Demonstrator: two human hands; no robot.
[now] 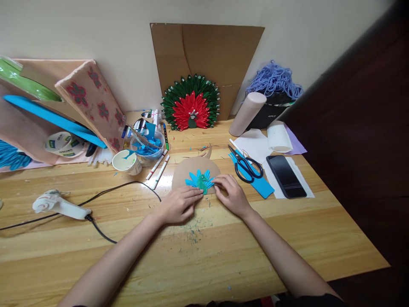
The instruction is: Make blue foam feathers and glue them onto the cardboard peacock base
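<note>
A rounded brown cardboard piece (187, 167) lies on the wooden table between my hands. On its lower part is a green bird-shaped body (202, 183) with blue petals (193, 177) fanned around it. My left hand (181, 204) rests at the cardboard's lower left edge, its fingers together, fingertips touching the bottom of the green body. At the right side of the petals, my right hand (231, 194) has its thumb and fingers pinched around something thin and dark, too small to name, pointing at the green body.
Black-handled scissors (245, 164) lie on blue strips at the right, near a phone (286, 177). A corded white glue gun (60, 204) is at the left. Behind stand a paper cup (127, 163), a tub of blue scraps (147, 145), a red-green peacock (191, 104) and a bottle (247, 114).
</note>
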